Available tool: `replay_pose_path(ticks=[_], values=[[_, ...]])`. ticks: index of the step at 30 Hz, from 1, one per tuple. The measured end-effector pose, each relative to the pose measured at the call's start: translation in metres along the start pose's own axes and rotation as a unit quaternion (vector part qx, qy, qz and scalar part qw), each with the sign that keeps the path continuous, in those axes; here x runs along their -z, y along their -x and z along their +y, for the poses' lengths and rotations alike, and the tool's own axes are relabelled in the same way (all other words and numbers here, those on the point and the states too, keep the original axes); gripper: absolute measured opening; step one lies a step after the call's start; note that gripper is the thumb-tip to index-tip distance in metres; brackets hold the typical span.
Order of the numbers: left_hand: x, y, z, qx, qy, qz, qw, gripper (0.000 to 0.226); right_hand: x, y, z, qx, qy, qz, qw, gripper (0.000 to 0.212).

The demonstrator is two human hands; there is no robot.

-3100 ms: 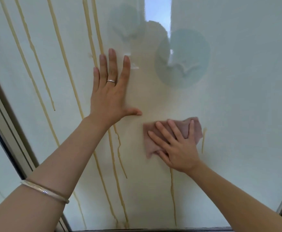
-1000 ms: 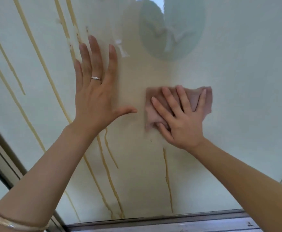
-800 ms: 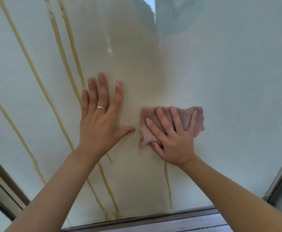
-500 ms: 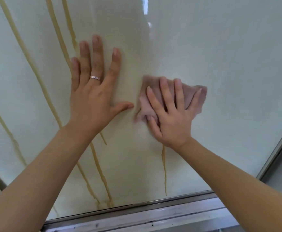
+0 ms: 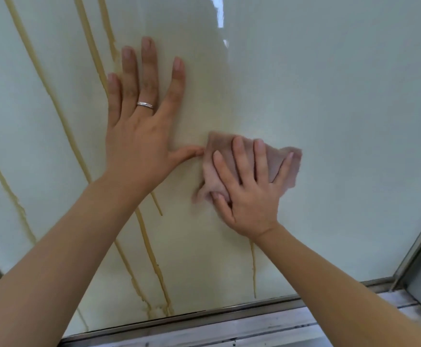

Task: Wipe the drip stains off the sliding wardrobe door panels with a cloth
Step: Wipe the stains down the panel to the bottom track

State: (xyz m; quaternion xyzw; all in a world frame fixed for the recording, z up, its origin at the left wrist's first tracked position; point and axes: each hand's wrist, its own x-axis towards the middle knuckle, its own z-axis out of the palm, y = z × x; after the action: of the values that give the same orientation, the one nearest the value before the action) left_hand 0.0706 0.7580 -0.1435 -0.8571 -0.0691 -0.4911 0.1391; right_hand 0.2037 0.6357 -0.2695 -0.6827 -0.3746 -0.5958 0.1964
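left hand (image 5: 139,136) flat on door panel (image 5: 342,96), right hand (image 5: 249,194) pressing cloth (image 5: 277,164)

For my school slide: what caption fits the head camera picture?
Right hand presses a pink cloth on the drip-stained door panel; left hand lies flat beside it.

You are showing two bare hands: your left hand (image 5: 139,146) and your right hand (image 5: 250,196). You are wearing one slim silver ring (image 5: 145,105) on the left one. You are working with one crumpled pinkish-brown cloth (image 5: 277,164). One glossy pale-green wardrobe door panel (image 5: 342,96) is filling the view, with one grey metal bottom track (image 5: 229,329) running below it. About six yellowish-brown drip streaks (image 5: 154,266) are showing on the panel, though some are merging near the bottom edge, so the exact count is staying unclear.
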Motion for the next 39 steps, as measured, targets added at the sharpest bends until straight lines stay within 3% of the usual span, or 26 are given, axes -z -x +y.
replay_pose_path(ticks=[3, 5, 9, 11, 16, 18, 24, 30, 35, 39], values=[[0.003, 0.000, 0.001, 0.001, -0.008, -0.015, 1.000, 0.112, 0.003, 0.057, 0.009, 0.105, 0.000, -0.071, 0.992, 0.049], [0.004, 0.000, 0.001, 0.005, -0.016, -0.014, 1.000, 0.113, 0.008, 0.054, 0.023, 0.148, -0.003, -0.065, 0.987, 0.050], [0.000, 0.000, -0.002, 0.000, -0.015, -0.005, 1.000, 0.112, 0.008, -0.028, 0.035, 0.032, 0.019, 0.038, 0.999, 0.055], [0.000, 0.001, -0.002, -0.006, -0.016, -0.003, 1.000, 0.112, 0.005, -0.035, 0.033, 0.003, 0.028, 0.053, 0.998, 0.055], [0.005, 0.000, 0.000, 0.002, -0.013, -0.010, 1.000, 0.115, 0.006, 0.060, 0.018, 0.092, 0.015, -0.048, 0.994, 0.060], [0.005, 0.000, 0.001, -0.001, -0.010, -0.006, 1.000, 0.115, 0.011, 0.054, 0.024, 0.125, 0.010, -0.065, 0.990, 0.061], [-0.002, 0.002, -0.003, -0.009, -0.011, 0.024, 1.000, 0.110, 0.006, -0.024, 0.019, 0.010, 0.018, 0.037, 0.999, 0.057], [0.000, 0.001, -0.001, -0.010, -0.019, 0.011, 1.000, 0.111, 0.005, 0.017, 0.019, 0.084, 0.016, -0.010, 0.996, 0.061], [-0.004, 0.007, -0.001, -0.013, -0.018, 0.017, 1.000, 0.106, 0.007, -0.038, 0.020, 0.006, 0.018, 0.073, 0.997, 0.055], [-0.021, 0.055, 0.007, -0.041, -0.032, 0.025, 0.998, 0.101, -0.006, 0.012, 0.018, 0.029, 0.021, 0.058, 0.998, 0.058]])
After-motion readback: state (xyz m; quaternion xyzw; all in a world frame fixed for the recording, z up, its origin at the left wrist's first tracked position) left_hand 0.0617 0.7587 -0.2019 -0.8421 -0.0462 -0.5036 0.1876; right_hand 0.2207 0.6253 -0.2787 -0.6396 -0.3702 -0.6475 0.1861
